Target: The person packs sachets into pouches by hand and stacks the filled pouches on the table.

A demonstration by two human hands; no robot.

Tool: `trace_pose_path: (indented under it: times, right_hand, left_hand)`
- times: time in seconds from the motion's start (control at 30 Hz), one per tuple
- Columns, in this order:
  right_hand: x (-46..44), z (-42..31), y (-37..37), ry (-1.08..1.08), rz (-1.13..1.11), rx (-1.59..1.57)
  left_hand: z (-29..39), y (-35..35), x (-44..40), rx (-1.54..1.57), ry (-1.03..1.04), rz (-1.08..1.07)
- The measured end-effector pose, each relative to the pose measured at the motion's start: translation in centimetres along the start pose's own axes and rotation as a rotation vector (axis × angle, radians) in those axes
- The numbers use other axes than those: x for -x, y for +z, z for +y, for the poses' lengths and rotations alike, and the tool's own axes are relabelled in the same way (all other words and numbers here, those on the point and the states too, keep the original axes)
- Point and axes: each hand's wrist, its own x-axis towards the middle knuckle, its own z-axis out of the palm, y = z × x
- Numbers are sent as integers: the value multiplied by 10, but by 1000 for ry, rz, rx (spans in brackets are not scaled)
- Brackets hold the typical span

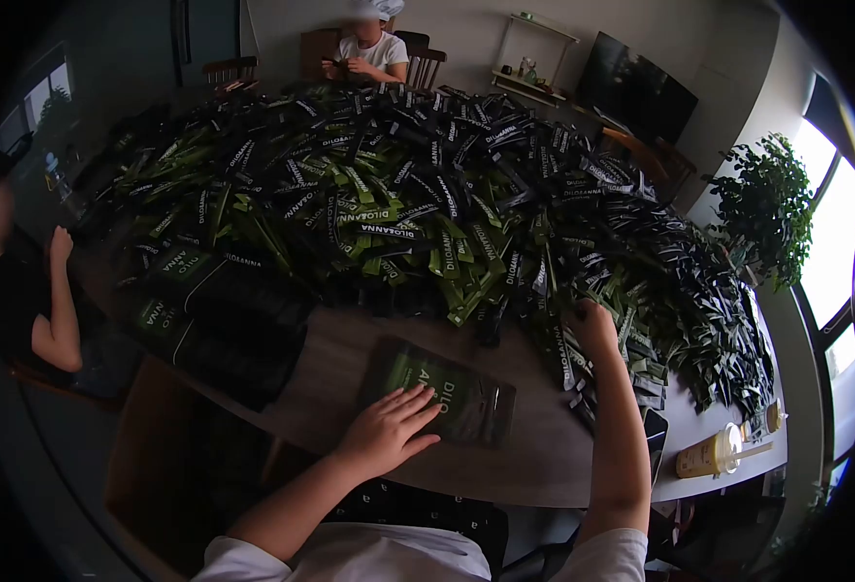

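Observation:
A black and green pouch (478, 398) printed "DILO ANNA" lies flat on the table in front of me. Resting on its left part is my left hand (394, 429), palm down with the fingers stretched out. My right hand (592, 325) reaches to the near edge of a big heap of black and green stick packets (389, 231). Its fingers are curled at the packets, and their tips are hidden, so what they grip cannot be made out. Several packets (568, 359) hang down from the heap beside the right wrist.
More pouches (214, 330) lie stacked on the left of the table (544, 466). Two drink cups, one with a straw (709, 453), stand at the right edge. One person (374, 53) sits across the table, another (34, 301) at the left. A plant (762, 209) stands right.

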Motion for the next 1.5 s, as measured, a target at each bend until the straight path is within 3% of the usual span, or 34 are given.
trace_pose_path:
  times: [0.07, 0.17, 0.23, 0.27, 0.3, 0.33, 0.4, 0.5, 0.6, 0.63, 0.7, 0.73, 0.77, 0.83, 0.87, 0.93, 0.97, 1.03, 1.07, 1.1, 1.13, 1.2, 1.33, 1.47, 1.5]
  right_hand:
    - [-9, 17, -1, 113, 74, -154]
    - [43, -47, -51, -64, 446, -635]
    - [98, -61, -61, -26, 531, -824]
    - [132, -54, -47, -118, 603, -1136]
    - [157, -59, -32, -465, 678, -1358]
    - [183, -57, -10, -415, 657, -1432]
    - [217, -69, 8, -45, 470, -783]
    - [234, -78, -9, -147, 685, -1057]
    - [238, -83, -7, -100, 726, -990]
    - [238, -78, 3, 139, 545, -869]
    - [241, -68, 9, 242, 463, -1165]
    - [235, -85, 9, 550, 737, -1304]
    - [239, -84, 7, 544, 696, -1323]
    - [245, -81, 4, 456, 176, -1381]
    - [246, -90, 7, 476, 97, -1398]
    - [248, -119, 8, 634, 119, -1231]
    - [249, -120, 12, 570, 152, -1271]
    - [236, -133, -9, 437, -60, -1181]
    - [233, -155, -22, 424, 88, -1148]
    - [236, -157, -22, 421, 94, -1158]
    - [238, -159, -23, 363, 63, -1170]
    - [242, -162, -23, 259, -9, -1182]
    - [248, -164, -22, 45, -130, -1168]
    - [251, -164, -19, -122, -227, -1124]
    - [251, -164, -17, -139, -239, -1108]
  left_hand:
    - [2, -1, -2, -4, 2, 66]
    - [5, -1, -1, 28, -23, 158]
    - [7, -2, 2, 69, -66, 188]
    - [8, -2, 4, 62, -79, 178]
    - [9, -2, 5, 53, -92, 172]
    - [11, -5, 3, 56, -94, 176]
    - [16, -13, 0, -12, -67, 162]
    - [16, -20, -1, -131, -2, 78]
    - [17, -16, 3, 8, 13, 102]
    - [22, -16, 7, 52, 0, 150]
    - [32, -23, 15, 73, 3, 204]
    - [37, -29, 16, 99, -5, 241]
    - [41, -30, 20, 111, -31, 246]
    - [49, -24, 25, 137, -38, 264]
    - [55, -20, 26, 99, -14, 245]
    - [61, -10, 30, 37, 54, 226]
    - [63, -6, 33, 23, 88, 208]
    - [62, -4, 43, -53, 161, 53]
    - [63, -3, 43, 44, 188, 74]
    - [65, -5, 40, 141, 217, 93]
    - [67, -10, 39, 278, 201, 84]
    - [69, -9, 35, 186, 141, 200]
    - [66, -15, 27, 229, 108, 102]
    - [57, -16, 42, 348, 220, 37]
    - [56, -17, 42, 430, 272, 119]
